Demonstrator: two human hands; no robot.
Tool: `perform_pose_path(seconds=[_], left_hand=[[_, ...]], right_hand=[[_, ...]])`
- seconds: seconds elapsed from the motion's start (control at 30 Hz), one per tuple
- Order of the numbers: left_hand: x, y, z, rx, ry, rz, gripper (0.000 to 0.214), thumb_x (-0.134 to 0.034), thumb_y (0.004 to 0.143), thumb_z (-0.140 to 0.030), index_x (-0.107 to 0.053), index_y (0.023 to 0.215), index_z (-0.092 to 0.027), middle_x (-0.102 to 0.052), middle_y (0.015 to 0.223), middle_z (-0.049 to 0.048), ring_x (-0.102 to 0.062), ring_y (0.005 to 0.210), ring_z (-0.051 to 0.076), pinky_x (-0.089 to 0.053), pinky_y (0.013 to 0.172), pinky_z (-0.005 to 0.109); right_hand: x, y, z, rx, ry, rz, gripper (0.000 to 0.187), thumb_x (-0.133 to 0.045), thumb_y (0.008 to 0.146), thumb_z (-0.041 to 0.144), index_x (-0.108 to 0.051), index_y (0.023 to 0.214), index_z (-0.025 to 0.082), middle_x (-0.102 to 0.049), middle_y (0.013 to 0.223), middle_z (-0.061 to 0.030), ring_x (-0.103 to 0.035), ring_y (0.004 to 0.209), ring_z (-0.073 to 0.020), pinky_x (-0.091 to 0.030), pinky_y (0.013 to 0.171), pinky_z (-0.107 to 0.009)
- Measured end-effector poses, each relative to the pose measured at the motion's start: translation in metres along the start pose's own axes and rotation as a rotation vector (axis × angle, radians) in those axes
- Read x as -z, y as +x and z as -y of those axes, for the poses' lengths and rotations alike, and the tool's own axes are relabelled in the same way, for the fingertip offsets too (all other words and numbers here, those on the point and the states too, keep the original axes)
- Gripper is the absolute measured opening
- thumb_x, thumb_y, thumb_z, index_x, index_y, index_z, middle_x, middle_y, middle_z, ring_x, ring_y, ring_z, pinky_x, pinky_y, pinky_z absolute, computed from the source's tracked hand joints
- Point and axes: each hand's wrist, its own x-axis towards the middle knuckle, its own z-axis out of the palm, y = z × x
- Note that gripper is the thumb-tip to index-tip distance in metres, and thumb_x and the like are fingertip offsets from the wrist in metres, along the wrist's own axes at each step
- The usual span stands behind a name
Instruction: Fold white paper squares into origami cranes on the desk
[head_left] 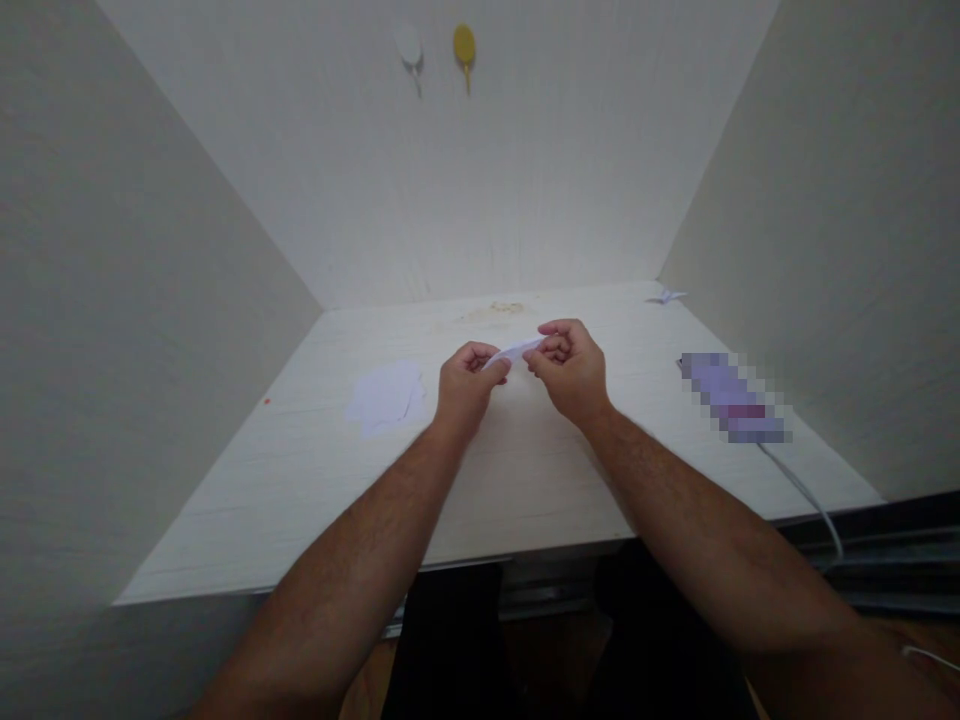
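The white paper piece (517,352) is up between 2 hands over the middle of the desk (540,490). Left hand (466,378) has its grip pinched on the left end, right hand (574,372) has its grip closed on the other end, thumbs to the near side. I'd guess it's super light and floppy, creases if you squeeze, might tear if you yank, so a soft hold at the 2 ends seems right. Paper sheets (386,397) lie just left of the left hand; a pixelated device (721,390) with a cable (806,490) sits well off to the right. Desk's front edge runs under the forearms, and there's elbow room before the side walls (142,270).
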Motion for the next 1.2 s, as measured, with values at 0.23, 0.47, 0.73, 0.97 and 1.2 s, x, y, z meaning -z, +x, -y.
perform_pose_path(seconds=[0.23,0.47,0.73,0.97,1.2], left_hand=[[0.0002,-0.002,0.0014,-0.053,0.166,0.016,0.022,-0.077,0.066,-0.029,-0.064,0.079,-0.017,-0.063,0.066,-0.0019,-0.055,0.057,0.009,-0.043,0.056,0.022],[-0.0007,-0.005,-0.0028,-0.074,0.211,0.05,0.022,-0.077,0.07,-0.036,-0.066,0.073,-0.017,-0.065,0.066,-0.0003,-0.054,0.058,0.01,-0.04,0.056,0.023],[-0.0024,-0.007,-0.0058,-0.055,0.169,0.126,0.024,-0.078,0.069,-0.037,-0.064,0.067,-0.017,-0.062,0.062,-0.0013,-0.051,0.056,0.009,-0.037,0.054,0.023],[0.0008,-0.005,-0.002,0.04,0.103,0.241,0.02,-0.078,0.066,-0.029,-0.062,0.064,-0.016,-0.062,0.061,-0.001,-0.052,0.056,0.009,-0.039,0.057,0.024],[-0.0011,-0.0054,0.0006,0.046,0.027,0.27,0.016,-0.076,0.068,-0.027,-0.064,0.07,-0.016,-0.062,0.062,-0.0016,-0.053,0.058,0.009,-0.039,0.06,0.024]], right_hand=[[-0.0011,-0.0009,0.0028,0.014,0.037,0.048,0.034,-0.074,0.068,0.025,-0.051,0.093,0.023,-0.061,0.072,0.0046,-0.059,0.064,-0.0111,-0.047,0.06,-0.026],[-0.0014,-0.0021,0.0059,-0.019,0.056,0.058,0.036,-0.076,0.065,0.023,-0.05,0.09,0.023,-0.062,0.073,0.004,-0.059,0.064,-0.0114,-0.047,0.058,-0.026],[-0.0004,0.0023,0.0059,-0.164,0.176,0.118,0.042,-0.079,0.059,0.026,-0.056,0.095,0.021,-0.06,0.065,0.0066,-0.054,0.052,-0.0094,-0.045,0.049,-0.024],[0.005,0.0025,0.0074,-0.218,0.126,0.196,0.025,-0.078,0.063,0.035,-0.06,0.062,0.018,-0.06,0.055,0.0022,-0.049,0.045,-0.0086,-0.04,0.043,-0.023],[0.0084,0.0039,0.0079,-0.204,0.099,0.209,0.03,-0.08,0.062,0.037,-0.057,0.056,0.018,-0.055,0.048,0.005,-0.046,0.042,-0.0072,-0.036,0.041,-0.022]])
